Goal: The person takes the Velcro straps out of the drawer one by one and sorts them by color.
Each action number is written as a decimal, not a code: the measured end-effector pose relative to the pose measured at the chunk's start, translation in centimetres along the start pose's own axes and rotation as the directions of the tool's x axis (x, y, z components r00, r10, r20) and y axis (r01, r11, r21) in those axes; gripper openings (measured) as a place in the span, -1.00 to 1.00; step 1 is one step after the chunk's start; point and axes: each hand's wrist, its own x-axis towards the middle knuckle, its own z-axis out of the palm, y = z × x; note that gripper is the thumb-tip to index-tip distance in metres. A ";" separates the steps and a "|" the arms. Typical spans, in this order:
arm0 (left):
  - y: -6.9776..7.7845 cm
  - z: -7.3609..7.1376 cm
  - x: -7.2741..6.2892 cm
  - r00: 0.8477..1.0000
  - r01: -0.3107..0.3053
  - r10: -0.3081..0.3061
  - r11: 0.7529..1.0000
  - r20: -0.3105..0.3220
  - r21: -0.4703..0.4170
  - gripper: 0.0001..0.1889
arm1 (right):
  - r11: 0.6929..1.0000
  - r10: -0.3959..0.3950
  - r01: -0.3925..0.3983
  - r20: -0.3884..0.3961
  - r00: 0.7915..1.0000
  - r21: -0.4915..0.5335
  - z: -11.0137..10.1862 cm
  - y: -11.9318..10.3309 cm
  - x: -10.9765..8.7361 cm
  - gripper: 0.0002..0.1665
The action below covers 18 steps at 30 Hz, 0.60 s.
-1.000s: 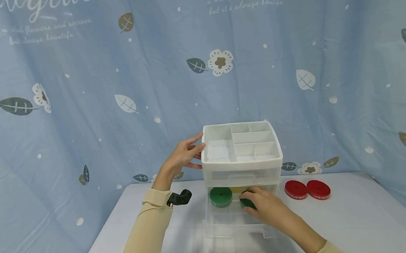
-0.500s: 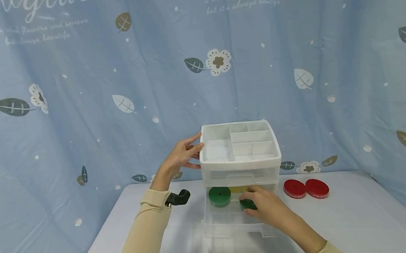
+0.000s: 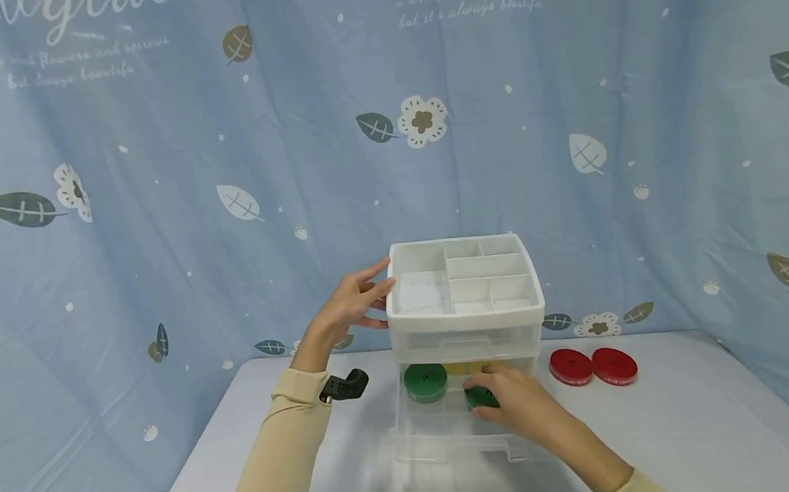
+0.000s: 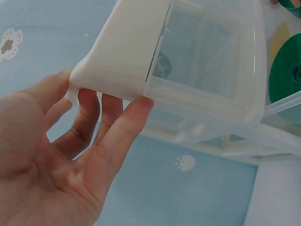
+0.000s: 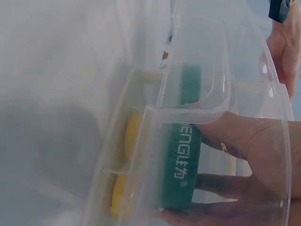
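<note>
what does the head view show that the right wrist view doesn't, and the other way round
Only the head view shows the two red rolls on the table and the divided tray topping the drawer unit.

Only the right wrist view shows white lettering on the side of the gripped green roll.

Both show the right hand holding that roll, the clear drawer, yellow pieces and the left hand.

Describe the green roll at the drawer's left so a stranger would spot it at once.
On the table stands a white drawer unit with a compartmented top. Look in the clear drawer pulled out beneath, at its left: a flat green roll. Unlike the other green roll, in the grip of the right hand, it lies unheld.
</note>
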 end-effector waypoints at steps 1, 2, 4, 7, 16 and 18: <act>0.1 0.0 -0.1 1.000 -0.002 0.002 1.000 -0.001 0.002 -0.34 | 1.000 0.001 -0.001 -0.006 1.000 0.002 0.0 0.1 0.0 -0.57; 0.1 0.0 -0.1 1.000 -0.004 0.004 1.000 0.000 0.001 -0.34 | 1.000 0.000 0.000 -0.013 1.000 0.002 0.1 0.2 0.0 -0.57; 0.1 0.0 -0.1 1.000 -0.006 0.006 1.000 0.001 -0.002 -0.34 | 1.000 0.002 -0.002 -0.025 1.000 0.012 0.3 0.4 0.0 -0.58; 0.1 0.0 -0.2 1.000 -0.004 0.004 1.000 0.001 -0.002 -0.34 | 1.000 0.007 -0.006 -0.031 1.000 0.028 0.4 0.5 0.0 -0.58; 0.0 -0.1 0.1 1.000 0.006 -0.006 1.000 -0.001 -0.014 -0.36 | 0.998 0.025 -0.023 -0.033 0.999 0.063 -0.2 0.1 -0.1 -0.59; 0.0 -0.1 0.1 1.000 0.006 -0.006 1.000 0.001 -0.016 -0.35 | 0.996 0.024 -0.021 -0.038 0.999 0.081 -0.5 0.1 -0.1 -0.60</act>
